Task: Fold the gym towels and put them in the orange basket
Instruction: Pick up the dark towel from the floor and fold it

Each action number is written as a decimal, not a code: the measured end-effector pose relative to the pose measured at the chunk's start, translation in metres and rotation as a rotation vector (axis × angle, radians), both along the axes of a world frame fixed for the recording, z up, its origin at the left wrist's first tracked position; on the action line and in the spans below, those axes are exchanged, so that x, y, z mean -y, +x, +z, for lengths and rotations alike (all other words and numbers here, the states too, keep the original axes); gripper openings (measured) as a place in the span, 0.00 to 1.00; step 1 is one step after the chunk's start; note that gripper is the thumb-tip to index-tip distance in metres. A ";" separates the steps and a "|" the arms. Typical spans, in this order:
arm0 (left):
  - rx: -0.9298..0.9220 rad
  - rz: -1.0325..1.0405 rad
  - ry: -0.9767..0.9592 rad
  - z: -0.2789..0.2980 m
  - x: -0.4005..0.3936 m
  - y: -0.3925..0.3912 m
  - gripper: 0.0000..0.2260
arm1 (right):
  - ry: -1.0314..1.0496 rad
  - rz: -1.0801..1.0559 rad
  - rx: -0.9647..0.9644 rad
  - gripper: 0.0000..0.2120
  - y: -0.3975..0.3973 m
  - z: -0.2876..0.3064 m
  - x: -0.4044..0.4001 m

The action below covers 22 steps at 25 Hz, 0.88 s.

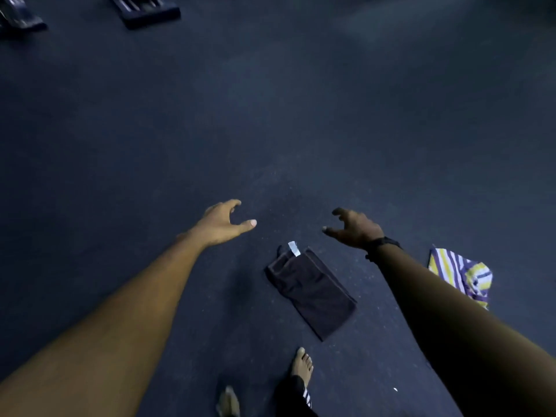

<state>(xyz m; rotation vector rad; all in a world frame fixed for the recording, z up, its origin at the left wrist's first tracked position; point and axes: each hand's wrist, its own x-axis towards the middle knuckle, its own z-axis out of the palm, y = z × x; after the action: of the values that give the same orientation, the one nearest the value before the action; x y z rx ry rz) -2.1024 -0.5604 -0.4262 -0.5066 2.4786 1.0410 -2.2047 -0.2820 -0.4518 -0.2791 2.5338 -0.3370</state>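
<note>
- Dark rubbery floor (pixel 270 115) fills nearly the whole head view, speckled and dimly lit.
- Left hand (pixel 224 221) reaches forward over the floor, at about 10 o'clock from the dark towel; its fingers (pixel 234 203) are spread and loosely curved, thumb out toward the right, holding nothing.
- Right hand (pixel 353 228) reaches forward too, at about 1 o'clock from the dark towel; its fingers (pixel 338 211) are spread and bent like a claw, thumb pointing left, holding nothing.
- Both hands hang above the floor, apart from each other, palms facing inward across a gap.
- A dark band (pixel 383 245) sits on the right wrist.
- Dark towel (pixel 311 291) lies folded on the floor as a long rectangle, slanting from 11 o'clock to 5 o'clock, below and between the two hands; neither hand touches it.
- A small white tag (pixel 294 248) sticks out at the towel's far end.
- Striped towel (pixel 463 273), in yellow, purple and white, lies crumpled on the floor at about 3 o'clock from the dark towel, partly hidden behind the right forearm and apart from the dark one.
- A bare foot (pixel 301 364) stands on the floor at 6 o'clock from the dark towel, near its close end; a second foot (pixel 228 401) shows blurred at the bottom edge.
- Dark equipment bases (pixel 144 10) stand at the far top left, well apart from the towels.
</note>
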 end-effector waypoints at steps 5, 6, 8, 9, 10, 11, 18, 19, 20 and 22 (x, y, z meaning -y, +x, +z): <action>0.064 -0.038 -0.014 -0.161 0.027 -0.090 0.34 | 0.058 0.020 0.065 0.32 -0.071 -0.164 0.029; 0.083 -0.057 -0.006 -0.200 0.030 -0.104 0.34 | 0.059 0.011 0.080 0.31 -0.081 -0.203 0.033; 0.125 -0.079 0.014 -0.279 0.036 -0.121 0.34 | 0.061 -0.009 0.113 0.30 -0.096 -0.285 0.040; 0.146 -0.090 0.023 -0.315 0.038 -0.125 0.34 | 0.064 -0.019 0.129 0.29 -0.101 -0.321 0.042; 0.170 -0.095 0.031 -0.348 0.040 -0.127 0.34 | 0.066 -0.029 0.145 0.29 -0.103 -0.356 0.045; 0.189 -0.097 0.039 -0.388 0.042 -0.128 0.34 | 0.064 -0.035 0.159 0.28 -0.105 -0.397 0.048; 0.299 -0.138 0.026 -0.602 0.055 -0.118 0.32 | 0.142 0.145 0.169 0.23 -0.092 -0.640 0.069; 0.316 -0.145 0.024 -0.622 0.059 -0.114 0.32 | 0.168 0.198 0.166 0.23 -0.089 -0.663 0.073; 0.330 -0.153 0.019 -0.637 0.063 -0.110 0.32 | 0.213 0.249 0.160 0.24 -0.086 -0.682 0.077; 0.348 -0.167 0.012 -0.655 0.069 -0.102 0.32 | 0.330 0.326 0.067 0.26 -0.078 -0.703 0.079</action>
<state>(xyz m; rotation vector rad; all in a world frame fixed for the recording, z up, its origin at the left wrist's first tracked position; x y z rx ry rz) -2.2043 -0.6293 -1.0809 -0.4270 2.1645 0.8235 -2.2832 -0.3612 -1.1548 -0.5298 2.3769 0.1933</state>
